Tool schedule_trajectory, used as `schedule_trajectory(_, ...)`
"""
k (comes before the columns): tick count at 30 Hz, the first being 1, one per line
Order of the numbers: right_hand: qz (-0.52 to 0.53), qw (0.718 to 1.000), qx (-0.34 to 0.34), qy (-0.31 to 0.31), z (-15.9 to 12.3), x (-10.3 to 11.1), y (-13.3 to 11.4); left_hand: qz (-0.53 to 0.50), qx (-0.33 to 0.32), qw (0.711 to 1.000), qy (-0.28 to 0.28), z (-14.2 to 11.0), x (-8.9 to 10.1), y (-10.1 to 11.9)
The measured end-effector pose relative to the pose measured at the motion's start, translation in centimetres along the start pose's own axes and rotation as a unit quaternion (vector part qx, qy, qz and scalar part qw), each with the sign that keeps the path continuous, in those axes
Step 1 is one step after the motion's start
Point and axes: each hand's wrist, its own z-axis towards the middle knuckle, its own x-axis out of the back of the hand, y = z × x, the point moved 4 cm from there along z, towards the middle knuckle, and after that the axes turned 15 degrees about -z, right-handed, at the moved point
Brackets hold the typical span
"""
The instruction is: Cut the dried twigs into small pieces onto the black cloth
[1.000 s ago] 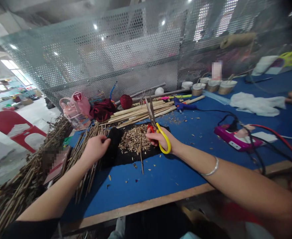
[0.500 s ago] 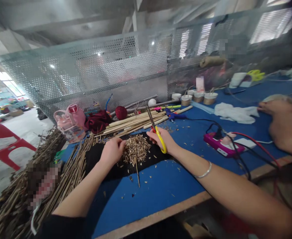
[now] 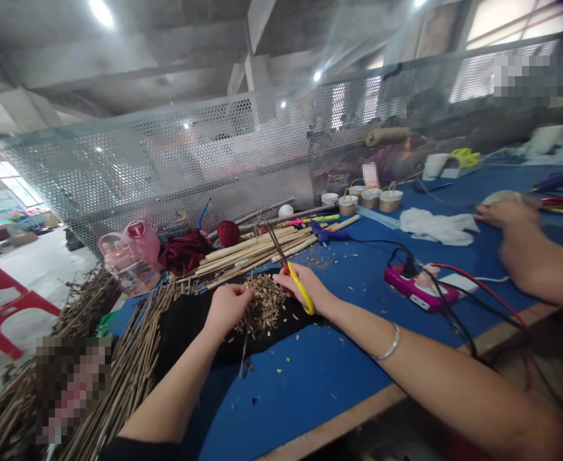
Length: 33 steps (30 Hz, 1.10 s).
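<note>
We've open room along the near edge of the table (image 3: 324, 384), w/ just a few loose chips (image 3: 280, 370). On the L, a twig bundle (image 3: 137, 346) blocks us. Behind the chip pile (image 3: 266, 307), pale sticks (image 3: 243, 253) bar the way, w/ a glue gun (image 3: 328, 235) at the R. Btwn it & the power strip (image 3: 418, 294) there's a gap, but a black cord (image 3: 377, 241) crosses it. Our L hand (image 3: 228, 307) & R hand (image 3: 317, 289) w/ scissors (image 3: 301, 288) crowd the pile's sides.

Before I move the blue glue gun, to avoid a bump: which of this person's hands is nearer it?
Right. The right hand, holding scissors, is left of the glue gun, nearer the wearer; the left hand is farther left, at the dry pieces.
</note>
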Motion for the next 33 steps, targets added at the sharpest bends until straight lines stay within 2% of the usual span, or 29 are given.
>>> schedule_trajectory(1, 0.008, 1.000, -0.004, -0.012, -0.4, -0.3, -0.4, -0.096, 0.033, 0.995, -0.008, -0.1, 0.0, -0.3)
schedule_trajectory(2, 0.013, 0.999, -0.014, -0.029, -0.8, -0.7, -0.8, -0.199, 0.068, 0.978, -0.019, -0.2, -0.1, -0.6)
schedule_trajectory(5, 0.042, 0.992, -0.048, -0.106, -2.4, -2.3, -1.7, -0.447, 0.127, 0.885, -0.035, -0.6, -0.9, -0.8)
schedule_trajectory(7, 0.054, 0.987, -0.039, -0.145, -3.3, -3.3, -2.2, -0.523, 0.118, 0.844, -0.012, -0.7, -1.2, -0.8)
schedule_trajectory(10, 0.051, 0.983, -0.022, -0.175, -4.0, -4.2, -2.4, -0.572, 0.091, 0.814, 0.035, -0.9, -1.2, -0.8)
schedule_trajectory(15, 0.049, 0.983, -0.020, -0.178, -3.8, -4.2, -2.0, -0.600, 0.044, 0.794, 0.087, -0.7, -0.4, -1.0)
schedule_trajectory(22, 0.036, 0.985, -0.041, -0.161, -3.3, -4.0, -1.4, -0.593, -0.013, 0.796, 0.117, -0.1, 1.8, -1.3)
schedule_trajectory(29, 0.036, 0.987, -0.020, -0.156, -2.9, -3.3, -1.4, -0.608, -0.025, 0.784, 0.122, 0.7, 4.3, -2.1)
schedule_trajectory(33, 0.045, 0.986, -0.025, -0.158, -2.5, -3.1, -1.2, -0.631, -0.001, 0.766, 0.123, 0.9, 4.4, -2.4)
